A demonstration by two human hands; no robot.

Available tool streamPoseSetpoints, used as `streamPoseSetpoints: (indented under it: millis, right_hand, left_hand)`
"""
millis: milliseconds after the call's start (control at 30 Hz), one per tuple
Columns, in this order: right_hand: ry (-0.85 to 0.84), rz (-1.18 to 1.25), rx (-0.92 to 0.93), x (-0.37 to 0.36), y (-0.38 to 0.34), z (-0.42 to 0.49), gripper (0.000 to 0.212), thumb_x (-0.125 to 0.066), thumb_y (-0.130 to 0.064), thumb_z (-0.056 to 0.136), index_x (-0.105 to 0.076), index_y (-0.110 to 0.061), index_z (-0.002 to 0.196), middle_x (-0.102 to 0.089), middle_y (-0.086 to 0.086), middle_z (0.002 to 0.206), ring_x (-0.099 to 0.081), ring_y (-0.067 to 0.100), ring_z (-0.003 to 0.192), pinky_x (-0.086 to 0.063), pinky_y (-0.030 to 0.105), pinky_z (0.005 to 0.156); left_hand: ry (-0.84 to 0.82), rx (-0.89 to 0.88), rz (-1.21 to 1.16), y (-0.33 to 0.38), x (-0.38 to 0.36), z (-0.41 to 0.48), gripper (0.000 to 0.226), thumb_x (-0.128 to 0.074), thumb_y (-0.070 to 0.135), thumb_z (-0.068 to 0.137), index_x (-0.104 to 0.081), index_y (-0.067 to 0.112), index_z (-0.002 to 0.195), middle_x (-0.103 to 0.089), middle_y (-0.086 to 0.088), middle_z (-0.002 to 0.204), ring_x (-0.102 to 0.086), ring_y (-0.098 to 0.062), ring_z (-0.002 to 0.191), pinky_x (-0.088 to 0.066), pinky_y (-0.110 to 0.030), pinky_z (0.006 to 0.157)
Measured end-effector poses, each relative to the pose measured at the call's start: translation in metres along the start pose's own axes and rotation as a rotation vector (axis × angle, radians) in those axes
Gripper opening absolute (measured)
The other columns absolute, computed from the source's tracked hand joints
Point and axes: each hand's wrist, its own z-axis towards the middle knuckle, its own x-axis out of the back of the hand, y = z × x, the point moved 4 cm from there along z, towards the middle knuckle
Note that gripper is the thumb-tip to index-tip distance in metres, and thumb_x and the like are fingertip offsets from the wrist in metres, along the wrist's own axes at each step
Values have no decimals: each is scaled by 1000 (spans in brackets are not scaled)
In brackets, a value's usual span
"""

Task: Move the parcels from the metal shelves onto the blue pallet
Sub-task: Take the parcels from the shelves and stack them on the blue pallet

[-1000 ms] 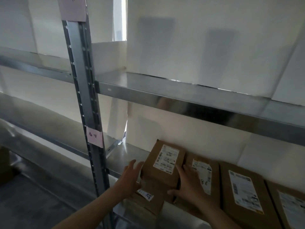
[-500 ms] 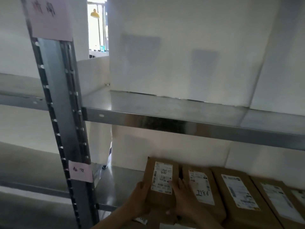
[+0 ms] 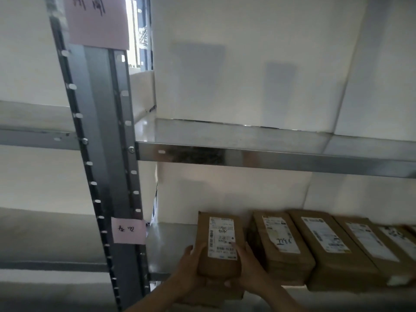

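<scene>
A brown cardboard parcel (image 3: pixel 219 244) with a white shipping label sits between both my hands at the front of the lower metal shelf (image 3: pixel 171 248). My left hand (image 3: pixel 191 269) grips its left side. My right hand (image 3: pixel 249 266) grips its right side, with the thumb under the near end. Another parcel (image 3: pixel 216 296) lies just below it, mostly hidden. To the right, a row of several similar parcels lies on the same shelf, starting with the parcel marked by handwritten digits (image 3: pixel 281 246). The blue pallet is out of view.
A grey perforated shelf upright (image 3: pixel 105 154) stands at the left, carrying two pink paper tags (image 3: pixel 128 230). The upper metal shelf (image 3: pixel 247 140) runs across above the parcels, with white panels behind it. A narrow gap shows a bright room beyond.
Both hands have closed round the leftmost parcel and drawn it a little away from the row. The view has tilted upward and shifted.
</scene>
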Motion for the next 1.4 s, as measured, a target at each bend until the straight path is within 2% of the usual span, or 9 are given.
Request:
streamPoseSetpoints:
  millis: [200, 400, 667, 1067, 1133, 1233, 1267, 1333, 1400]
  right_hand:
    - [100, 31, -27, -17, -6, -19, 97, -75, -31, 72, -10, -27, 144, -4, 1, 154, -14, 16, 142, -18, 31, 117]
    - [129, -3, -32, -22, -11, -37, 97, -75, -26, 72, -10, -23, 145, -6, 5, 153, -13, 17, 142, -17, 25, 115]
    - [82, 41, -17, -23, -24, -52, 94, -76, -16, 72, -16, -18, 145, -17, 4, 152, -21, 17, 140, -24, 26, 113]
    - [105, 40, 65, -40, 9, -129, 96, -74, -24, 72, -13, -29, 145, -4, -5, 152, -18, 10, 137, -26, 23, 112]
    - [122, 50, 82, -34, 19, -145, 95, -74, -23, 72, -13, -30, 144, -5, -5, 151, -18, 4, 132, -27, 21, 110]
    - [143, 66, 99, -23, 34, -169, 96, -73, -19, 73, -10, -34, 144, -4, -9, 149, -13, -2, 125, -28, 17, 108]
    - [151, 65, 105, -19, 39, -177, 96, -72, -17, 74, -9, -33, 144, -4, -10, 149, -13, -1, 126, -25, 11, 105]
    - [160, 68, 103, -11, 53, -196, 96, -71, -14, 74, -9, -32, 144, -4, -10, 149, -13, -2, 126, -19, 2, 97]
    - [169, 80, 87, -3, 68, -218, 96, -71, -14, 75, -7, -31, 145, -4, -10, 148, -14, -2, 127, -19, 1, 95]
  left_hand:
    - [36, -65, -48, -10, -12, -9, 91, -72, 35, 74, -14, 23, 143, -19, -7, 146, -36, -13, 125, -33, -19, 106]
    - [53, -115, -24, -21, -20, -18, 85, -72, 20, 74, -18, 27, 140, -19, -7, 144, -37, -13, 123, -35, -17, 102]
    - [66, -83, -13, -19, -16, -41, 86, -73, 29, 76, -18, 26, 142, -22, -6, 145, -37, -17, 125, -37, -23, 104]
    - [76, -40, 64, 16, -62, -120, 90, -65, 26, 84, 9, 33, 137, 4, -6, 153, -13, -20, 143, -26, -31, 116]
    - [111, -74, 42, 41, -69, -130, 95, -74, 18, 76, 0, 36, 133, -6, -8, 152, -19, -24, 141, -25, -31, 116]
    - [275, -174, 141, 71, -79, -144, 112, -93, 24, 44, -28, 25, 136, -40, -22, 136, -45, -36, 121, -35, -28, 98]
    - [265, -176, 177, 77, -87, -147, 115, -92, 27, 45, -24, 26, 138, -42, -24, 134, -49, -34, 119, -38, -25, 97]
    - [169, -127, 115, 89, -107, -150, 107, -78, 21, 71, 3, 42, 137, -19, -17, 147, -34, -26, 133, -36, -27, 106]
    - [139, -120, 73, 98, -130, -154, 95, -67, 21, 81, 11, 40, 131, -6, -10, 150, -22, -22, 139, -30, -27, 111]
